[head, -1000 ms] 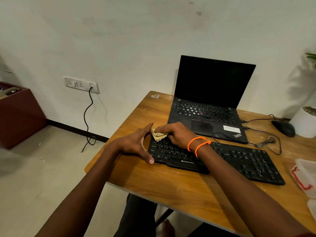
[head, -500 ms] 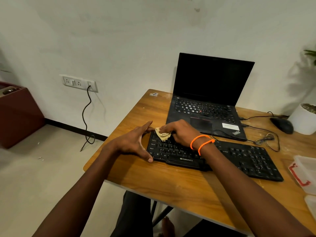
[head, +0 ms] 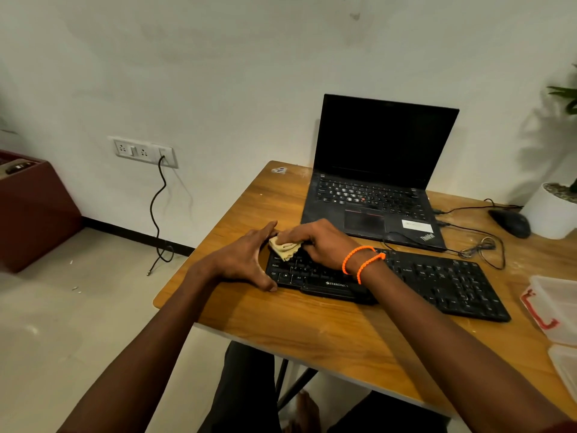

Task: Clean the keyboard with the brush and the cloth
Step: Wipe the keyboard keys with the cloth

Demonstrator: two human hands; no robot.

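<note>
Right hand point(head: 321, 242): presses cloth point(head: 284, 246) on keyboard point(head: 406, 276) far-left corner.
Left hand point(head: 243, 260): fingers spread wide, braces keyboard's left end.
Behind: ThinkPad laptop point(head: 374, 182), mouse point(head: 510, 223).
Right bench point(head: 312, 332) edge: plastic container point(head: 552, 307).

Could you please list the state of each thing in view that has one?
Laptop: open, screen dark.
Keyboard: flat on table, left end braced.
Cloth: folded, pressed onto keys.
Left hand: open, against keyboard's end.
Right hand: holding cloth.
Wall cable: plugged in.
</note>
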